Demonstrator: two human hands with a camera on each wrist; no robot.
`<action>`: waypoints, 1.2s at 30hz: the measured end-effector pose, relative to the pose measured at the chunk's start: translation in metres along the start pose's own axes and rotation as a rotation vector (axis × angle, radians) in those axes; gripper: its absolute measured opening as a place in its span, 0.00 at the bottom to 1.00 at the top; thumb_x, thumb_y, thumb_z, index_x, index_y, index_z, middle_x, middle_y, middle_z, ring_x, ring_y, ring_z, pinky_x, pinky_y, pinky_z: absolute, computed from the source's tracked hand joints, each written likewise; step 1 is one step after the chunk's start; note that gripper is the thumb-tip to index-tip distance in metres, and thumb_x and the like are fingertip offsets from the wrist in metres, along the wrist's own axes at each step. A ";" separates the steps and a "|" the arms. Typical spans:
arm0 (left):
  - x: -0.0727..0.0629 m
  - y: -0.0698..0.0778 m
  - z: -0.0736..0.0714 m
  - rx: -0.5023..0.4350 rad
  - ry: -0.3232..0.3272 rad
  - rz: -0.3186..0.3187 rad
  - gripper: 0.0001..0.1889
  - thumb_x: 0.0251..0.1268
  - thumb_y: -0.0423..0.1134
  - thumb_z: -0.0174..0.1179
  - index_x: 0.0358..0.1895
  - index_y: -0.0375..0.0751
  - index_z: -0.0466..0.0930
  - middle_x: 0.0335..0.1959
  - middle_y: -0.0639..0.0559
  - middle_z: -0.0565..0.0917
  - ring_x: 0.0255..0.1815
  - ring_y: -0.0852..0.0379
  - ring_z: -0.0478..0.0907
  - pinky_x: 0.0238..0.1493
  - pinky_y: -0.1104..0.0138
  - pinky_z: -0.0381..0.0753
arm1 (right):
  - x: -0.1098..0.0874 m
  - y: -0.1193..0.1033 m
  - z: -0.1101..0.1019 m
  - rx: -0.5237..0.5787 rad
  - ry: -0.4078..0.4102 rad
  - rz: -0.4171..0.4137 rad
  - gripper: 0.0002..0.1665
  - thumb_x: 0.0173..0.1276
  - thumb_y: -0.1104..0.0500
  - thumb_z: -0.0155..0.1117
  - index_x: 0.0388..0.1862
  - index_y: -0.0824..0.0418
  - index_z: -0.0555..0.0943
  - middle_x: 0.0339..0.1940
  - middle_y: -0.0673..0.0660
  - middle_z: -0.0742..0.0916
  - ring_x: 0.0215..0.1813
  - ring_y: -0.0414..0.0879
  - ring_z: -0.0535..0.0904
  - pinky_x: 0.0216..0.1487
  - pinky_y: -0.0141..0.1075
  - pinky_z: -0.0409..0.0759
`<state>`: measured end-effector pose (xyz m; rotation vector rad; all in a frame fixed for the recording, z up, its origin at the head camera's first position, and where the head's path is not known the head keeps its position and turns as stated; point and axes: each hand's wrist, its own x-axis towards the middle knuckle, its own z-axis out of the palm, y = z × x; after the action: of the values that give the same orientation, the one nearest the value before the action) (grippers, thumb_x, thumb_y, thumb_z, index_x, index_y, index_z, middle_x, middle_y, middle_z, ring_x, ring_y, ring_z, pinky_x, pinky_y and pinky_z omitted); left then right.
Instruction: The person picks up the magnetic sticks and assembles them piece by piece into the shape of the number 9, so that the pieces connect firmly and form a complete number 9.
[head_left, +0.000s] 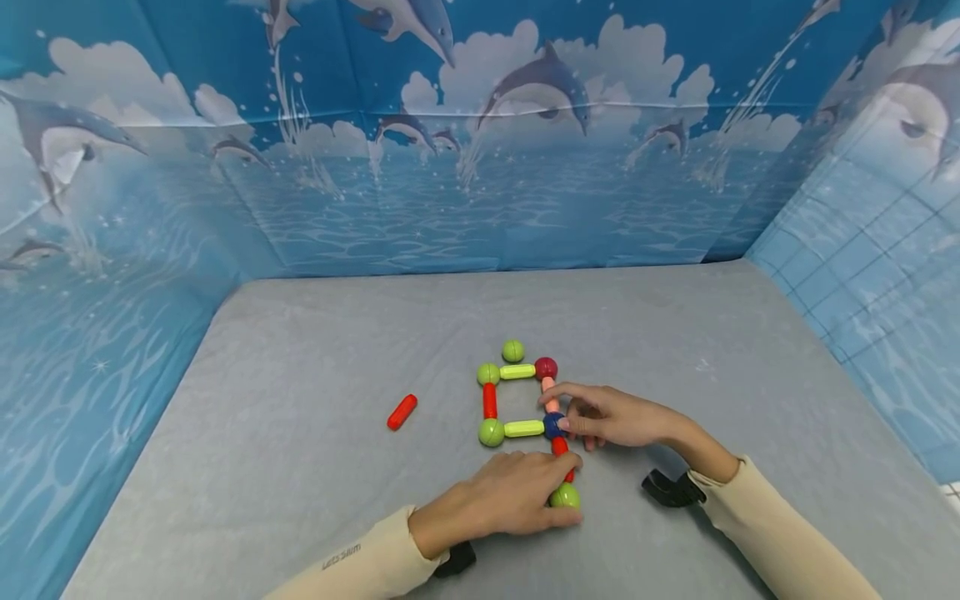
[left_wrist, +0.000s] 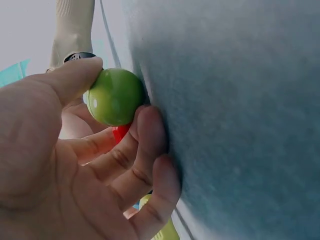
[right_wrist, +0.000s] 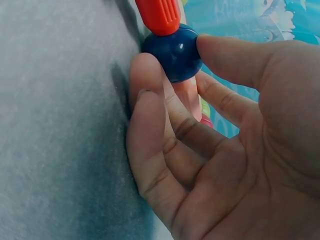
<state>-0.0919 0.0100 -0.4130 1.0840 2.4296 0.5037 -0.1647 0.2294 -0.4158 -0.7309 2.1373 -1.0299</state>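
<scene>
A square of magnetic balls and rods lies on the grey table, with one more red rod (head_left: 559, 447) running from its blue ball (head_left: 553, 425) to a near green ball (head_left: 565, 497). My left hand (head_left: 510, 492) holds that green ball (left_wrist: 116, 97), thumb on one side and fingers curled along the other and the red rod. My right hand (head_left: 618, 415) pinches the blue ball (right_wrist: 175, 52) between thumb and fingers, its index finger reaching along the peach rod (head_left: 547, 384). The peach rod leads to a dark red ball (head_left: 546, 367) at the square's far right corner.
The square's left side is a red rod (head_left: 490, 401) between two green balls. A loose green ball (head_left: 513, 351) sits just behind the square, and a loose red rod (head_left: 402, 412) lies to its left. Dolphin-print curtains (head_left: 480, 225) enclose the grey table (head_left: 315, 350).
</scene>
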 end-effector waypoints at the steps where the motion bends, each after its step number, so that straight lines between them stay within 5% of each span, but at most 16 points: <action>1: 0.001 0.000 0.000 0.006 0.005 -0.002 0.26 0.66 0.60 0.63 0.62 0.55 0.73 0.34 0.66 0.76 0.25 0.67 0.70 0.22 0.70 0.68 | 0.000 0.000 0.000 0.000 0.000 0.002 0.25 0.79 0.52 0.56 0.71 0.54 0.69 0.33 0.56 0.81 0.28 0.48 0.81 0.32 0.36 0.79; 9: 0.002 0.001 0.000 -0.002 0.038 -0.015 0.21 0.66 0.61 0.63 0.52 0.53 0.75 0.25 0.65 0.71 0.19 0.65 0.66 0.19 0.70 0.64 | 0.001 -0.001 0.000 0.002 0.002 0.006 0.26 0.78 0.52 0.56 0.71 0.54 0.69 0.33 0.56 0.81 0.28 0.47 0.80 0.31 0.35 0.78; 21: -0.007 -0.002 -0.003 -0.032 0.076 0.018 0.25 0.68 0.60 0.61 0.62 0.54 0.73 0.27 0.65 0.74 0.23 0.69 0.69 0.22 0.73 0.67 | -0.002 -0.001 0.000 0.017 -0.001 -0.006 0.25 0.79 0.54 0.56 0.71 0.56 0.68 0.33 0.57 0.81 0.28 0.47 0.79 0.31 0.35 0.78; 28: -0.030 -0.018 -0.022 -0.053 0.221 0.001 0.22 0.69 0.55 0.62 0.61 0.53 0.76 0.26 0.65 0.74 0.24 0.70 0.68 0.23 0.74 0.68 | -0.002 -0.003 0.003 0.004 -0.003 -0.014 0.26 0.79 0.52 0.55 0.72 0.55 0.70 0.34 0.56 0.81 0.29 0.47 0.80 0.32 0.35 0.80; 36: -0.071 -0.061 -0.046 -0.082 0.492 -0.181 0.14 0.63 0.40 0.70 0.52 0.49 0.84 0.38 0.56 0.80 0.35 0.59 0.73 0.33 0.68 0.72 | -0.001 -0.004 0.005 -0.026 0.010 -0.005 0.25 0.79 0.52 0.56 0.71 0.54 0.71 0.34 0.56 0.80 0.29 0.46 0.79 0.31 0.34 0.78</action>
<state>-0.1100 -0.0899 -0.3876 0.7596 2.8590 0.8851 -0.1597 0.2257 -0.4143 -0.7447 2.1623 -1.0125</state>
